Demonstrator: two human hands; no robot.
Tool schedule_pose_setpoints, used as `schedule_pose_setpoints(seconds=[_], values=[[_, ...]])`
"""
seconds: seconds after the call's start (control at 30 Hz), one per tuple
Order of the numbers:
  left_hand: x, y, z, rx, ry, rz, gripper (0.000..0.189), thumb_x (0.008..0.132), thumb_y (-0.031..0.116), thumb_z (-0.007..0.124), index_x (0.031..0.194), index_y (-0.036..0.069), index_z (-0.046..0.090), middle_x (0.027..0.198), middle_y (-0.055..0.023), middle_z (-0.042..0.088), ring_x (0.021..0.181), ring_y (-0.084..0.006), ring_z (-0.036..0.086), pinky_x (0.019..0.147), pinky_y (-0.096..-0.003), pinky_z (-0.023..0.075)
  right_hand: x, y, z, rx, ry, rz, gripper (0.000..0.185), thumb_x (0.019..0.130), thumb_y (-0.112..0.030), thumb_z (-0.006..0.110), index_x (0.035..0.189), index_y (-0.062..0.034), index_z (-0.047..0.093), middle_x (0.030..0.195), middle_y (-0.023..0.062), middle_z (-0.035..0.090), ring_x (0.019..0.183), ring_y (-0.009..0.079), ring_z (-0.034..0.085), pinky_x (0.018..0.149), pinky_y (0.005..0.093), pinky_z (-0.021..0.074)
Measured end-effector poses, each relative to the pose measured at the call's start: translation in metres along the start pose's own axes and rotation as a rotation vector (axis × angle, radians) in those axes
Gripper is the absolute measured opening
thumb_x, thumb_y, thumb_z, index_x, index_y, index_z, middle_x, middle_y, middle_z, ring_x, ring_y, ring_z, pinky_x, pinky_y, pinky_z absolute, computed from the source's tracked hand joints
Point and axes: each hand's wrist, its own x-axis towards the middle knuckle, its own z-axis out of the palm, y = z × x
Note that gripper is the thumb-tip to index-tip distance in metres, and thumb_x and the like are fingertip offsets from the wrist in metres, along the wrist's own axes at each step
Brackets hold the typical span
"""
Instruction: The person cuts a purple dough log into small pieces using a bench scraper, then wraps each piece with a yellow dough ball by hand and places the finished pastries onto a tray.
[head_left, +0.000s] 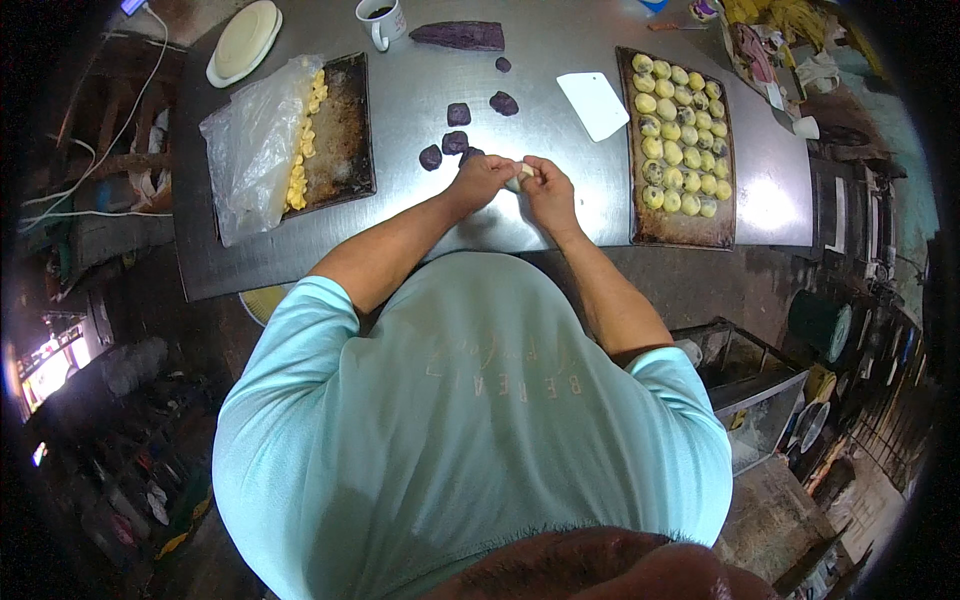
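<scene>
My left hand (484, 180) and my right hand (550, 193) come together over the steel table, pinching a small pale piece of dough (524, 175) between their fingertips. What is inside the dough, if anything, is hidden by my fingers. Just beyond my left hand lie several dark purple dough-like pieces, among them a squarish one (454, 142), a round one (430, 157) and one (471, 155) partly covered by that hand. Farther off are another lump (504, 103), a small bit (503, 64) and a long purple log (459, 36) with a cut end.
On the left, a dark baking tray (341, 135) holds yellow dough pieces (298, 187) partly under a plastic sheet (259, 150). A white scraper (593, 105) lies beside the right tray (679, 231), which bears rows of yellowish balls (673, 154). A mug (382, 22) and a lidded container (244, 41) stand at the back.
</scene>
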Motion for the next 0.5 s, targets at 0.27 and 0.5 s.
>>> schedule_pose_setpoints(seconds=[0.27,0.5], values=[[-0.014,0.058,0.009,0.281,0.126,0.285,0.079,0.088,0.043,0.077,0.147,0.003,0.044,0.123,-0.0144,0.061,0.11,-0.0203,0.061,0.09,-0.0335,0.0508,0.008,-0.034,-0.048,0.781,-0.091,0.179,0.042,0.094,-0.011,0.064,0.134,0.0003,0.056,0.108,0.0082,0.069,0.091,0.0139,0.066,0.074,0.0263,0.0545],[-0.017,0.121,0.036,0.925,0.038,0.728,0.085,0.075,0.03,0.082,0.148,0.009,0.044,0.15,-0.0156,0.049,0.142,-0.0333,0.042,0.113,-0.0444,0.0348,0.002,-0.08,-0.07,1.146,-0.394,0.166,0.052,0.093,-0.013,0.062,0.141,-0.0026,0.044,0.128,0.0125,0.058,0.111,0.0186,0.062,0.088,0.0341,0.055]])
